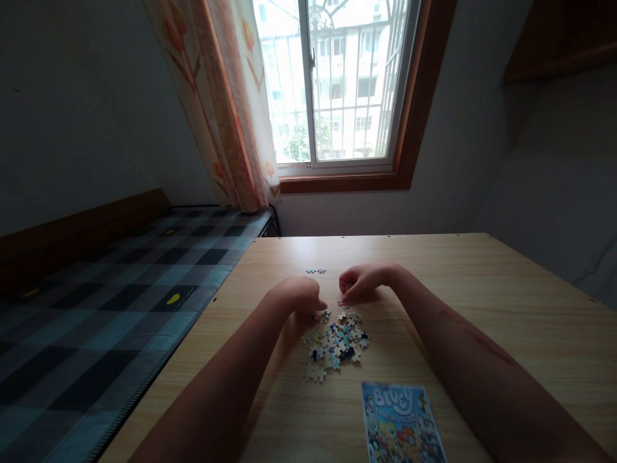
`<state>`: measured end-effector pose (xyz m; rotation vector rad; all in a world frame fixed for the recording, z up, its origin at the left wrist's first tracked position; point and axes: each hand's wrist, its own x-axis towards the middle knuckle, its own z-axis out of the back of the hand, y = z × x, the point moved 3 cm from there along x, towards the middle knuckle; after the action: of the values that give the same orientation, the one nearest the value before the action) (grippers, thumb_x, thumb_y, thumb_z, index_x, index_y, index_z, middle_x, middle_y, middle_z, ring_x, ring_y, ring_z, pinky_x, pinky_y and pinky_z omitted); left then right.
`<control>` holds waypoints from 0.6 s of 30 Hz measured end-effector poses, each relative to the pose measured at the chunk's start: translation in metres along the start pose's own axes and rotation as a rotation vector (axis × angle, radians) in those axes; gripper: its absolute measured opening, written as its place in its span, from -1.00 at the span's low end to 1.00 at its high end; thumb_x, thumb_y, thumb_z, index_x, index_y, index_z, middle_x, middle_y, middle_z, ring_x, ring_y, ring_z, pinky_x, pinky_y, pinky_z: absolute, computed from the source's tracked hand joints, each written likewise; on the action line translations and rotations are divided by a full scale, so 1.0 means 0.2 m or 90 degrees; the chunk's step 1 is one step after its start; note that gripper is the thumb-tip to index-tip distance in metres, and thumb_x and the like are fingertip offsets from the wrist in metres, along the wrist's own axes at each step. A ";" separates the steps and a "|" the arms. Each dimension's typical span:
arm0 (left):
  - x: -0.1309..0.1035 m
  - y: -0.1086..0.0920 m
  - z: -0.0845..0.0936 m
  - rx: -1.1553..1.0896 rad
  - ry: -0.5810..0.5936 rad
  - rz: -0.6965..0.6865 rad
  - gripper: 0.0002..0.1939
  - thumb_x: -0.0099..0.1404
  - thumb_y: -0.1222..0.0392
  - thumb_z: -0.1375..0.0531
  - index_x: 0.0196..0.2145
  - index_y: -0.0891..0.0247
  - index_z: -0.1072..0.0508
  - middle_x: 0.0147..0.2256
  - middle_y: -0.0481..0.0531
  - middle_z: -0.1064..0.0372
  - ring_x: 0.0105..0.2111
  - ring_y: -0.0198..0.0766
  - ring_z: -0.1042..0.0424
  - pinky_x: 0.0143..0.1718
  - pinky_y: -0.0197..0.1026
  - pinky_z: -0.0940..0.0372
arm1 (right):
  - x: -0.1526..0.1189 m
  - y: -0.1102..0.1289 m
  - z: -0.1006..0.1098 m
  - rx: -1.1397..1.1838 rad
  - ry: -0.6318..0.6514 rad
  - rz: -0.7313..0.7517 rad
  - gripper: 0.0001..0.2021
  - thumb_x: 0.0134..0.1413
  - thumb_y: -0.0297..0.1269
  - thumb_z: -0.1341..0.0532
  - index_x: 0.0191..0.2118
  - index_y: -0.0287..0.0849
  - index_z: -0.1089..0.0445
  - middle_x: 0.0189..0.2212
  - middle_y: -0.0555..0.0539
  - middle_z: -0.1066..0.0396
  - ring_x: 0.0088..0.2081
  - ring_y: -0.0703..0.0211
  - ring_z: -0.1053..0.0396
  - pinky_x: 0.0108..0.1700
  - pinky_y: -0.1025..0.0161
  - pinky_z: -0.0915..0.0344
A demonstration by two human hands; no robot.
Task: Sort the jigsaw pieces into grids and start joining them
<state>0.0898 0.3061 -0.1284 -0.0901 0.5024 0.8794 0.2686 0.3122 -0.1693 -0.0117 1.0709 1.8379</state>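
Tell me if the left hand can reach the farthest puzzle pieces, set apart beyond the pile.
Probably yes: the farthest puzzle pieces lie just beyond the left hand, and nothing visible on the table stands between.

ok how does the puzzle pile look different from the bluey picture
The puzzle pile is many loose, irregular pieces, while the bluey picture is one rectangle with straight edges. The pile mixes pale, blue and dark bits in no clear image; the picture shows a title above colourful characters. The pile lies wholly in view, whereas the picture is nearer the person and cut off by the frame. Both lie on the wooden table.
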 end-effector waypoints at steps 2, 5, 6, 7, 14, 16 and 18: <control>-0.01 0.00 0.01 0.007 0.004 0.004 -0.53 0.26 -0.11 -0.13 -0.23 0.35 -0.62 -0.32 0.23 -0.55 -0.37 -0.13 -0.45 -0.34 -0.20 -0.27 | 0.00 0.01 0.00 -0.027 -0.009 -0.013 -0.54 -0.13 0.10 -0.37 -0.21 -0.17 -0.45 -0.30 -0.01 -0.41 -0.30 0.26 -0.28 -0.33 0.38 -0.16; -0.02 0.01 0.01 0.006 0.020 -0.014 -0.54 0.22 -0.11 -0.17 -0.22 0.34 -0.62 -0.31 0.21 -0.55 -0.38 -0.14 -0.44 -0.36 -0.20 -0.27 | 0.00 0.03 0.00 -0.053 -0.021 -0.036 -0.56 -0.09 0.09 -0.35 -0.21 -0.17 -0.46 -0.30 -0.01 -0.42 -0.31 0.26 -0.28 -0.34 0.36 -0.15; -0.02 0.02 0.01 0.004 0.022 -0.021 -0.54 0.20 -0.13 -0.19 -0.22 0.33 -0.63 -0.31 0.20 -0.55 -0.39 -0.14 -0.44 -0.37 -0.20 -0.27 | 0.00 0.04 -0.01 -0.057 -0.024 -0.045 -0.56 -0.08 0.10 -0.34 -0.22 -0.18 -0.46 -0.32 -0.01 -0.42 -0.33 0.25 -0.27 -0.35 0.35 -0.14; -0.01 0.02 0.01 0.003 0.023 -0.028 -0.53 0.17 -0.14 -0.20 -0.23 0.33 -0.63 -0.31 0.20 -0.55 -0.40 -0.15 -0.44 -0.38 -0.20 -0.27 | 0.00 0.06 -0.01 -0.065 -0.028 -0.056 -0.56 -0.07 0.12 -0.33 -0.24 -0.19 -0.46 -0.35 -0.01 -0.42 -0.35 0.25 -0.27 -0.35 0.34 -0.14; 0.00 0.03 -0.01 0.010 0.026 -0.030 -0.54 0.11 -0.14 -0.24 -0.26 0.32 -0.63 -0.32 0.18 -0.55 -0.44 -0.17 -0.43 -0.43 -0.21 -0.25 | 0.02 0.19 -0.06 -0.217 -0.037 -0.133 -0.44 -0.05 0.31 -0.24 -0.36 -0.20 -0.48 -0.43 -0.06 -0.44 -0.43 0.21 -0.30 -0.35 0.27 -0.15; 0.00 0.03 0.00 0.008 0.023 -0.031 -0.54 0.10 -0.14 -0.25 -0.26 0.32 -0.63 -0.32 0.17 -0.56 -0.43 -0.17 -0.43 -0.41 -0.21 -0.26 | 0.02 0.21 -0.08 -0.247 -0.047 -0.137 -0.41 -0.06 0.33 -0.23 -0.38 -0.21 -0.50 -0.45 -0.09 -0.44 -0.43 0.19 -0.31 -0.35 0.26 -0.15; 0.00 0.03 0.00 0.002 0.021 -0.031 -0.54 0.09 -0.14 -0.26 -0.26 0.31 -0.63 -0.33 0.16 -0.56 -0.43 -0.18 -0.43 -0.40 -0.21 -0.27 | 0.02 0.23 -0.09 -0.273 -0.060 -0.143 -0.40 -0.08 0.34 -0.23 -0.38 -0.23 -0.52 -0.47 -0.10 -0.44 -0.43 0.17 -0.32 -0.36 0.25 -0.16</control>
<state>0.0855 0.3094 -0.1284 -0.1141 0.5300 0.8301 0.2251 0.2972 -0.1514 -0.2853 0.5699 1.8092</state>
